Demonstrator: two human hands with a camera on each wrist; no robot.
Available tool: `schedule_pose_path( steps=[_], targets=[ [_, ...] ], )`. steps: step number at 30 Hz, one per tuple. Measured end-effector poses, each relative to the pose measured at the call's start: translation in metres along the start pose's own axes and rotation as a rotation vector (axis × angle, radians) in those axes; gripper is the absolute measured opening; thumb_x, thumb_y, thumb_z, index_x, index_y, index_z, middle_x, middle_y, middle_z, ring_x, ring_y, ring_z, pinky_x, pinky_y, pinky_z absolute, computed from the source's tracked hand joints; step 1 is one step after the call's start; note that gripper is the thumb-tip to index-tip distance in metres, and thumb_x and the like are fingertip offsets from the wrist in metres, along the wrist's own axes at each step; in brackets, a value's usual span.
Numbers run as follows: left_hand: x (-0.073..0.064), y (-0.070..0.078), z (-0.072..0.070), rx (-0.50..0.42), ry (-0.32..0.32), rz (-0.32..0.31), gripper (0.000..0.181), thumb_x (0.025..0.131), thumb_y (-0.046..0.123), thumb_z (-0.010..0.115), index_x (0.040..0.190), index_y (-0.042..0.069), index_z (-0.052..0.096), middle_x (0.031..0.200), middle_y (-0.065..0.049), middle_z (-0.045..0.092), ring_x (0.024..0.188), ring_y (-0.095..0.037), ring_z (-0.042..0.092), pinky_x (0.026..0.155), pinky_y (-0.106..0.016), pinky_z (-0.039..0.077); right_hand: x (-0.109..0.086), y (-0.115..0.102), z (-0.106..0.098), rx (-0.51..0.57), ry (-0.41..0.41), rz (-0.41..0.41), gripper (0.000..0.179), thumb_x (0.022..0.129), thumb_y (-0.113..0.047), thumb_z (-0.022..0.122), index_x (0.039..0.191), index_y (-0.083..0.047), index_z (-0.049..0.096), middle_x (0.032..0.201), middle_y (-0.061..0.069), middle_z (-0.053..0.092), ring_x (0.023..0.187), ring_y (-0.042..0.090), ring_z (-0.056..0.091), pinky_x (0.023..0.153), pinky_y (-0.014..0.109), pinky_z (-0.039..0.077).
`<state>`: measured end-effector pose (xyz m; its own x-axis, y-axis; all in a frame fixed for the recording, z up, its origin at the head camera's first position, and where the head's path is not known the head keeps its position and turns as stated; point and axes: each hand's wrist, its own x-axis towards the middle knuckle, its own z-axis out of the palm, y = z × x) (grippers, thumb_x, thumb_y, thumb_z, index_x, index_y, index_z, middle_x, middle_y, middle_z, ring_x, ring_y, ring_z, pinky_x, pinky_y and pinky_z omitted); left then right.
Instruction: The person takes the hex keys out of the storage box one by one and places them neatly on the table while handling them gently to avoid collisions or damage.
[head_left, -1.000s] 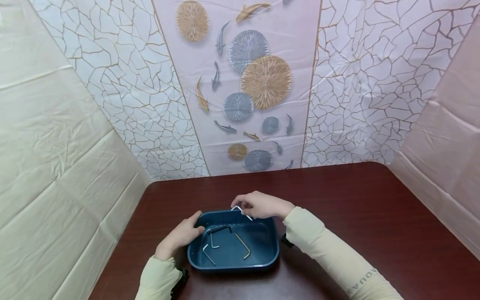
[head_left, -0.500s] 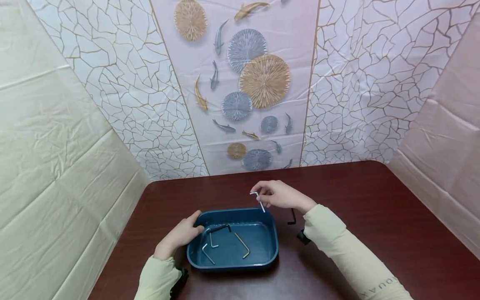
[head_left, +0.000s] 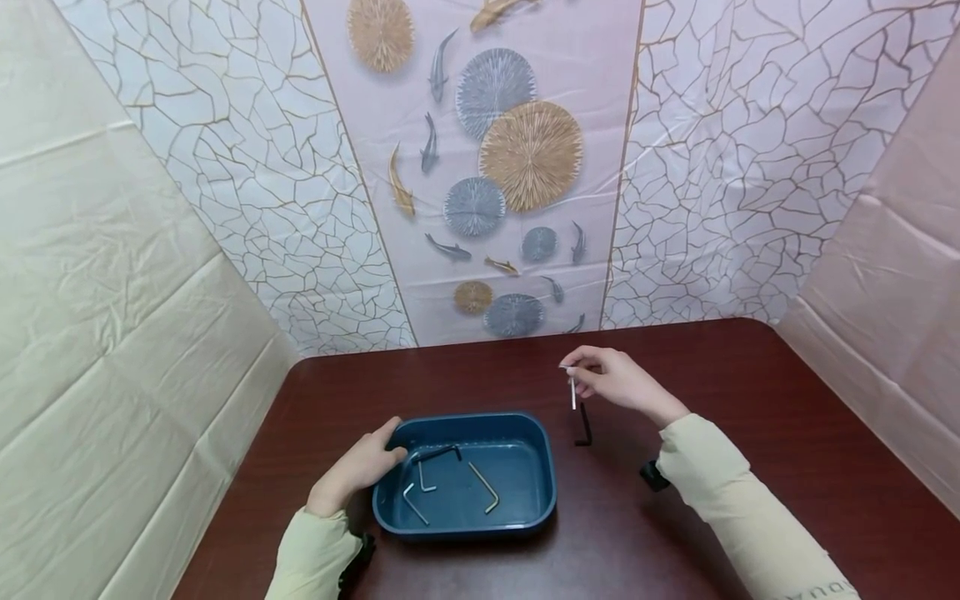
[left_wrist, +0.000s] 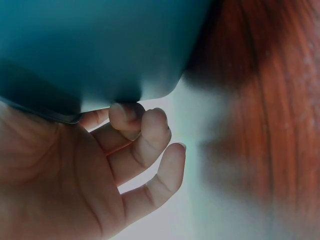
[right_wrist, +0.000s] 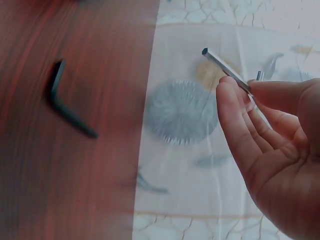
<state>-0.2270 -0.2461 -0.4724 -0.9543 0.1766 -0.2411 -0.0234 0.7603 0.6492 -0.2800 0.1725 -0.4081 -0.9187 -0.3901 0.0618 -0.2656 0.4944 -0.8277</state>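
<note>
My right hand [head_left: 613,380] pinches a silver hex key [head_left: 573,393] between thumb and fingertips, above the table to the right of the tray. In the right wrist view the hex key [right_wrist: 220,62] points away from the fingers, its short bent end behind the thumb. A black hex key [head_left: 588,427] lies on the table below that hand. My left hand [head_left: 356,468] grips the left rim of a blue tray [head_left: 521,482], thumb over the edge and fingers outside. Inside lie a black hex key [head_left: 438,454], two silver ones and a brass-coloured hex key [head_left: 484,487].
The dark red wooden table [head_left: 675,367] has a rounded far right corner. A patterned cloth [head_left: 510,250] with fish and round motifs hangs behind it, and plain pale cloth [head_left: 135,333] walls in the sides.
My right hand has carried the silver hex key from over the tray's far edge to the right, uncovering the black hex key on the table. The left hand stays on the tray.
</note>
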Motion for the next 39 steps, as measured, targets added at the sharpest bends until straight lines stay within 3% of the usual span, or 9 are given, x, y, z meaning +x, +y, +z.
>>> schedule_pose_path(
  steps=[10,17,26,30,34,39],
  targets=[
    [-0.001,-0.003,-0.001,0.000,0.007,-0.007,0.061,0.100,0.017,0.055,0.155,0.003,0.034,0.145,-0.018,0.051,0.124,-0.033,0.054,0.102,-0.060,0.043,-0.014,0.028,-0.017,-0.052,0.045,0.016,0.023,0.102,-0.018,0.061,0.117,0.000,0.063,0.098,0.010,0.070,0.085,0.032,0.068,0.076,0.036,0.058],
    [0.000,-0.005,-0.001,0.010,0.008,0.006,0.063,0.100,0.017,0.055,0.156,0.000,0.031,0.147,-0.020,0.050,0.126,-0.036,0.053,0.103,-0.061,0.042,-0.024,0.040,-0.018,-0.044,0.087,0.047,0.021,0.101,-0.014,0.061,0.114,0.003,0.064,0.098,0.016,0.070,0.084,0.032,0.070,0.078,0.044,0.059],
    [0.000,-0.006,0.001,-0.008,0.006,-0.007,0.066,0.100,0.019,0.055,0.158,0.002,0.028,0.154,-0.021,0.042,0.135,-0.041,0.045,0.106,-0.063,0.038,-0.034,0.052,-0.016,-0.055,0.076,0.095,0.017,0.101,-0.010,0.061,0.111,0.003,0.067,0.104,0.019,0.070,0.091,0.034,0.070,0.080,0.044,0.058],
    [0.001,-0.005,0.001,0.002,0.003,0.000,0.065,0.100,0.018,0.055,0.157,0.001,0.029,0.152,-0.021,0.044,0.133,-0.039,0.048,0.105,-0.062,0.039,-0.037,0.057,-0.016,-0.081,0.055,0.084,0.014,0.101,-0.008,0.060,0.109,0.001,0.067,0.106,0.020,0.071,0.092,0.034,0.070,0.081,0.044,0.058],
    [0.000,-0.004,0.001,0.004,-0.002,-0.001,0.066,0.100,0.018,0.056,0.158,0.001,0.028,0.152,-0.021,0.045,0.132,-0.038,0.048,0.105,-0.062,0.039,-0.038,0.061,-0.014,-0.152,0.046,0.061,0.013,0.100,-0.009,0.062,0.106,0.000,0.068,0.102,0.015,0.072,0.084,0.028,0.070,0.073,0.036,0.057],
    [0.001,-0.004,0.000,-0.001,-0.009,-0.005,0.067,0.100,0.017,0.055,0.158,0.002,0.026,0.153,-0.021,0.043,0.133,-0.038,0.047,0.106,-0.062,0.038,-0.039,0.063,-0.010,-0.273,0.042,-0.035,0.007,0.096,-0.008,0.067,0.099,-0.002,0.069,0.094,0.006,0.070,0.075,0.016,0.062,0.065,0.029,0.051]
  ],
)
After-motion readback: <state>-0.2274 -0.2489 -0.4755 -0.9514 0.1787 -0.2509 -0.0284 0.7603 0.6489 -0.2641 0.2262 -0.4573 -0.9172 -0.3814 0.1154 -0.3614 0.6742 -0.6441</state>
